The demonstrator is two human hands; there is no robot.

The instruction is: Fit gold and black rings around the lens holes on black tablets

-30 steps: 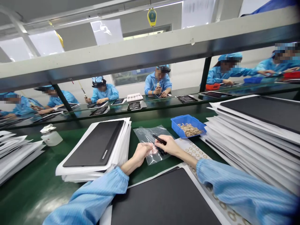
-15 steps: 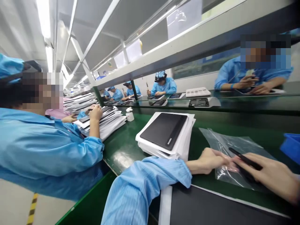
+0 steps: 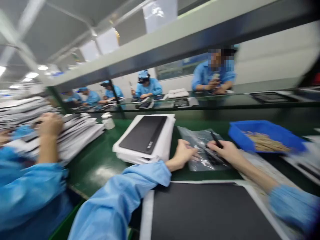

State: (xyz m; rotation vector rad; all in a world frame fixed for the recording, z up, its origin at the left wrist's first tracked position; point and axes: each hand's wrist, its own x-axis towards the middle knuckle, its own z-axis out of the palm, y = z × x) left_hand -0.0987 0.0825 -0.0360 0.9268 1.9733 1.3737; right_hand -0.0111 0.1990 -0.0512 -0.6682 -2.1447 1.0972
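Observation:
A clear plastic bag (image 3: 200, 146) lies on the green belt in front of me. My left hand (image 3: 183, 154) rests on the bag's near left edge, fingers curled onto the plastic. My right hand (image 3: 223, 150) grips a thin black pen-like tool (image 3: 216, 140) whose tip reaches into the bag. A black flat panel (image 3: 210, 213) on white sheeting lies just below both wrists. The picture is smeared by motion.
A blue tray (image 3: 265, 133) of small tan rings stands to the right. A stack of white-wrapped black panels (image 3: 146, 135) sits left of the bag. A neighbour in blue (image 3: 30, 186) handles another stack (image 3: 75, 133) at left. Several people work across the far bench (image 3: 212, 100).
The view has swung back to the right, bringing the blue tray into sight and pushing the neighbour to the frame edge. Both hands stay on the bag with the tool.

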